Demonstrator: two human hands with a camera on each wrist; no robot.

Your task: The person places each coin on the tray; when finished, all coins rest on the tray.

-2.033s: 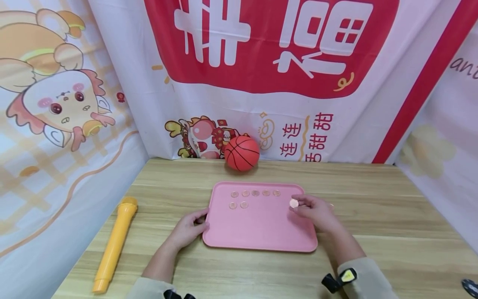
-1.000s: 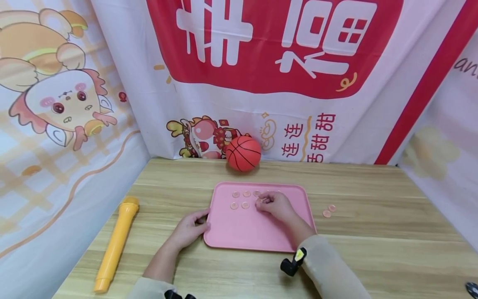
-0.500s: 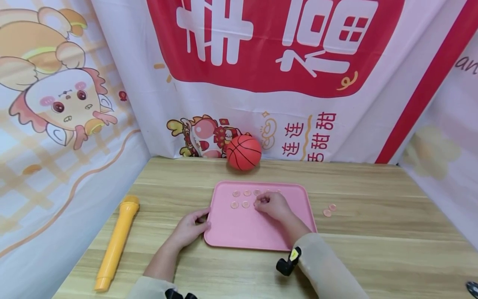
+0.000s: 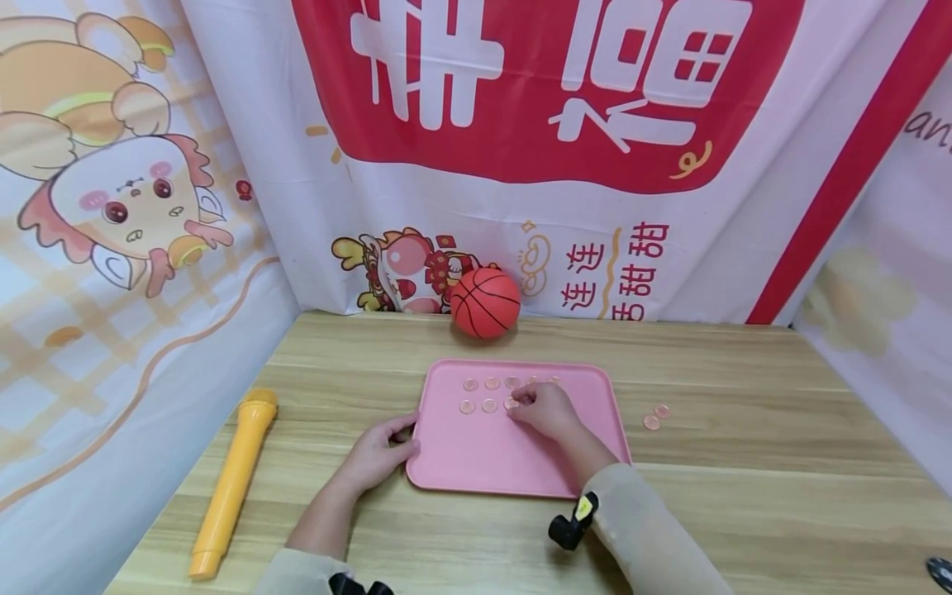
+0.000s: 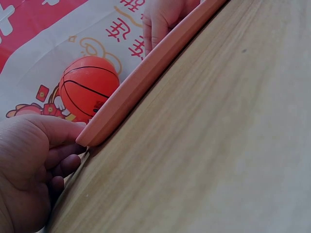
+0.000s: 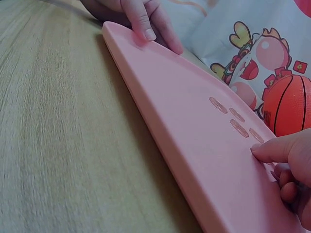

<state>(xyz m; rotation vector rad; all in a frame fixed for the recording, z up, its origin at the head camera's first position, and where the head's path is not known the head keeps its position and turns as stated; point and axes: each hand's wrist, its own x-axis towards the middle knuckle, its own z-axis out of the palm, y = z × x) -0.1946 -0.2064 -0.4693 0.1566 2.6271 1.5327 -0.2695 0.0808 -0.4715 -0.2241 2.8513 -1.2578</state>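
Note:
A pink tray lies on the wooden table, with copper-coloured coins set flat in two rows near its far side. My left hand grips the tray's left edge; in the left wrist view its thumb is on the rim and the other fingers curl beside and below it. Over the tray, my right hand pinches a coin at the right end of the nearer row, the coin down at the tray's surface. That hand partly covers the farther row's right end. The right wrist view shows its thumb low over the tray.
Two loose coins lie on the table right of the tray. A red toy basketball sits behind it, against the printed cloth. At the left is a yellow toy microphone. A dark round object shows at the lower right edge.
My right hand has carried a coin from the tray's right side leftward to the nearer row and lowered it there. Over the last half second it has barely shifted. The left hand stays put.

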